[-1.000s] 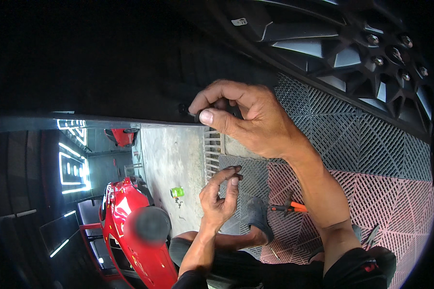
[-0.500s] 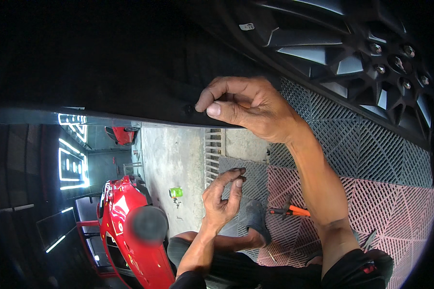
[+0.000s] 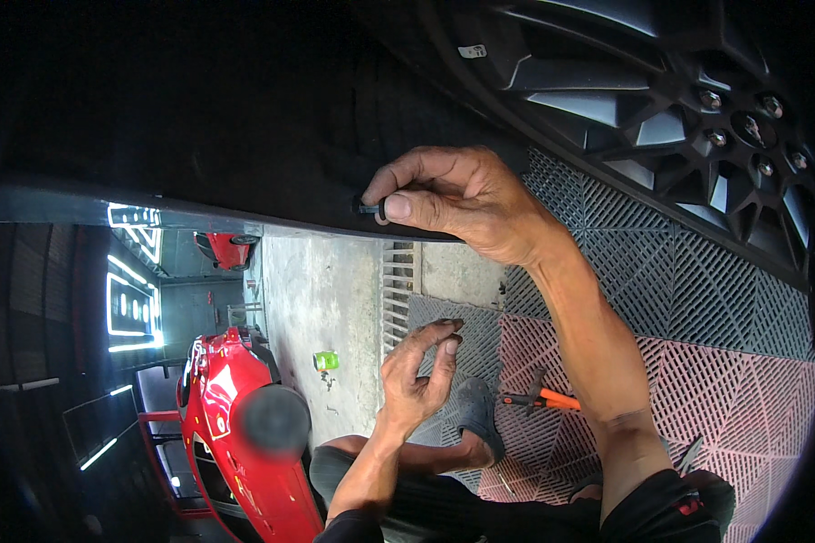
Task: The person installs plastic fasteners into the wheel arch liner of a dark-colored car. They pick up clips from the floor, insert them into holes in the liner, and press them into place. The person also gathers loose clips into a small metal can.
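Note:
My right hand is raised to the black wheel-arch liner of a vehicle. Its thumb and forefinger pinch a small bolt-like fastener with a dark round head, the shank pointing at the liner beside its lower edge. Whether the tip touches the liner is hard to tell. Lower down, my left hand hangs in the air with thumb and fingertips drawn together around small dark pieces, too small to name. The black alloy wheel with its shiny nuts stands to the upper right.
Orange-handled tools lie on the grey and pink grid floor tiles near my shoe. A green can-like item sits on the concrete floor. A red car stands at the left, and a drain grate crosses the floor.
My right hand has turned slightly, and the fastener's shank and round head now show between its fingertips and the liner. The left hand has barely moved.

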A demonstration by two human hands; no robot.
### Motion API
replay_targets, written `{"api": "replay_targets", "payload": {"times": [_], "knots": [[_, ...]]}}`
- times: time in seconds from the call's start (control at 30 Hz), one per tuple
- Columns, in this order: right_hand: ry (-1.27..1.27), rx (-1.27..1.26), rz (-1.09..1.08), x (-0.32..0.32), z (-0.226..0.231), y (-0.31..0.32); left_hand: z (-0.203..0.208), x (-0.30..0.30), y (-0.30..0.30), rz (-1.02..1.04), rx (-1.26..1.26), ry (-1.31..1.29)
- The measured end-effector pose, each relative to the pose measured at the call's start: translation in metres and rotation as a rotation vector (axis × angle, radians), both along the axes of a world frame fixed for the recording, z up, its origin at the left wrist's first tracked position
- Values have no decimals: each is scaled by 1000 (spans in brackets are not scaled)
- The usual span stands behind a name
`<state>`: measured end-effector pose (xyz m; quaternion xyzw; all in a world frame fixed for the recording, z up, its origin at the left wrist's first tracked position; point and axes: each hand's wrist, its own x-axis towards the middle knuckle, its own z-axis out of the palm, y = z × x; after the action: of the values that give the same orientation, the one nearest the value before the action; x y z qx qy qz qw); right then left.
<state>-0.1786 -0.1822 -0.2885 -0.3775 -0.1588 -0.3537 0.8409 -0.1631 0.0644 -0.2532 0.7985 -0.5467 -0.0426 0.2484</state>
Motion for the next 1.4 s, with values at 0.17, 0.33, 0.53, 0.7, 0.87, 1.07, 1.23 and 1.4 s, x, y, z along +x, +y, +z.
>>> {"api": "replay_targets", "payload": {"times": [0.17, 0.33, 0.53, 0.7, 0.87, 1.07, 1.23, 1.4], "knots": [[2, -19, -24, 5, -2, 1, 0, 1, 1, -6, 3, -8], [-13, 18, 9, 2, 1, 0, 0, 1, 0, -4, 7, -14], [27, 126, 86, -5, 7, 7, -4, 2, 1, -8, 17, -1], [107, 125, 94, -13, 19, 8, -3, 1, -1, -9, 26, 16], [157, 88, 2, -10, 17, 5, -4, 3, -1, -31, 14, 0], [204, 34, -10, -5, 19, 4, -10, 8, 16, -10, 63, -7], [272, -235, -113, 2, 19, -14, -7, 10, 24, 72, 144, -77], [394, -357, -154, -33, 38, -17, -17, 7, 54, 228, 265, -5]]}}
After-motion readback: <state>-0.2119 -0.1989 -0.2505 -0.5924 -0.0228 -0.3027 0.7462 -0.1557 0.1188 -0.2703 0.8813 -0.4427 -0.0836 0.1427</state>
